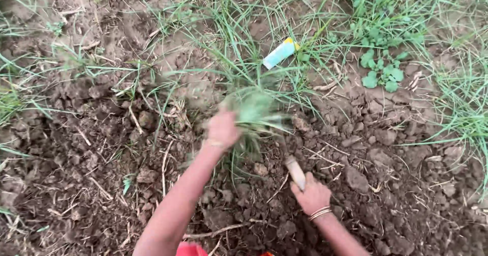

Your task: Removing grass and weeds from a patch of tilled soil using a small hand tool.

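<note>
Grass tuft (254, 111) in closed left hand (222, 130).

Both forearms bare, no sleeves showing. Right hand (311, 195): thin bangles stacked at the wrist, pale metal look. Left hand (222, 129): one thin band at the wrist, blurred. Scrap of red-orange clothing (192, 249) at the bottom edge.

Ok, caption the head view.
Left hand grips a grass clump; right hand holds a wooden-handled tool over loose soil.
</note>
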